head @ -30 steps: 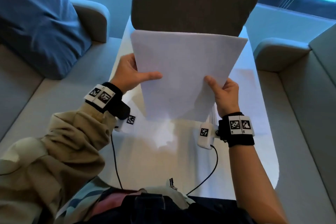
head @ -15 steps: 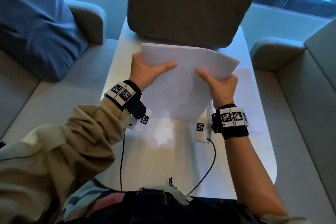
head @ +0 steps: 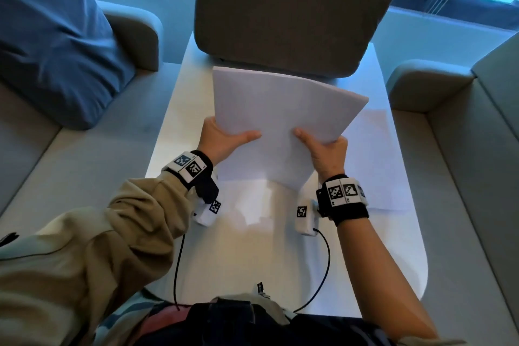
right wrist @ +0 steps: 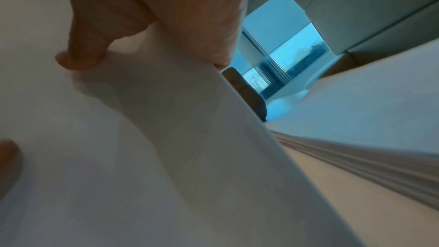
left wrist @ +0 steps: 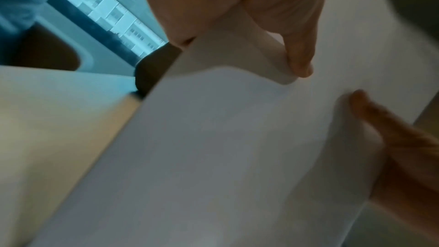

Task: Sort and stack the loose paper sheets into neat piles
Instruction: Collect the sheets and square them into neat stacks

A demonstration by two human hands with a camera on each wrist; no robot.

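Observation:
A bundle of white paper sheets (head: 280, 118) is held tilted over the white table (head: 252, 261), its near edge low by the tabletop. My left hand (head: 224, 140) grips the bundle's left side, thumb on top and fingers hidden beneath. My right hand (head: 323, 149) grips the right side the same way. In the left wrist view the left thumb (left wrist: 299, 50) presses on the sheets (left wrist: 213, 147). In the right wrist view the right thumb (right wrist: 83, 52) lies on the paper (right wrist: 142, 157). A stacked pile of sheets (head: 376, 163) lies flat on the table to the right, its layered edge (right wrist: 368, 166) showing.
A grey-brown cushion (head: 292, 8) stands at the table's far end. Grey sofas flank the table, with a blue pillow (head: 47, 36) on the left one. Black cables (head: 323, 270) trail from the wrist cameras across the near tabletop. Windows lie beyond.
Both hands have lowered the bundle and tilted it away from upright, carrying it further out over the table. The grip is unchanged.

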